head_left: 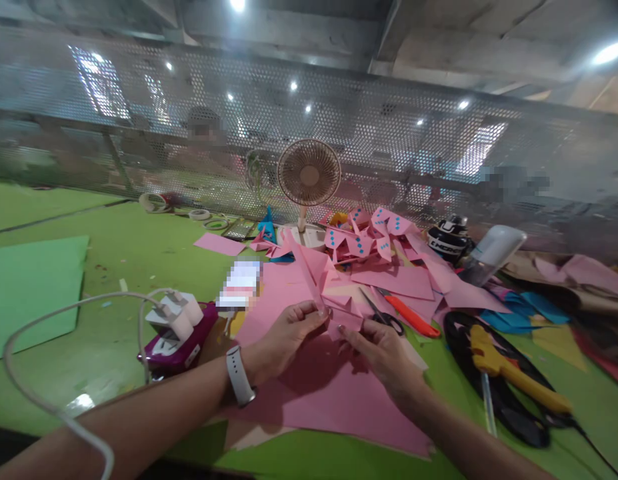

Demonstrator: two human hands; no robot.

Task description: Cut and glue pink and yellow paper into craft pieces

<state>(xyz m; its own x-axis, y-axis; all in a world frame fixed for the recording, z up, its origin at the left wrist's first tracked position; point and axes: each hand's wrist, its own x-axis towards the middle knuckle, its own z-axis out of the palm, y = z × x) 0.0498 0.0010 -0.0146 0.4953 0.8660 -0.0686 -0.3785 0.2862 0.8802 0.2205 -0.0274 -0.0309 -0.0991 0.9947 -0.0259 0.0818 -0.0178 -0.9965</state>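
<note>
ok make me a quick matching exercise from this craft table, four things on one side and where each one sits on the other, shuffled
Things:
1. small fan
2. glue gun
3. scissors
4. charger plugs

Places:
A. on the purple power strip, left of the left hand
B. at the back of the table, in front of the mesh screen
C. on the pink paper just beyond the right hand
D. on a black mat at the right, yellow body pointing toward the near edge

Pairs: 1-B, 2-D, 3-C, 4-A
</note>
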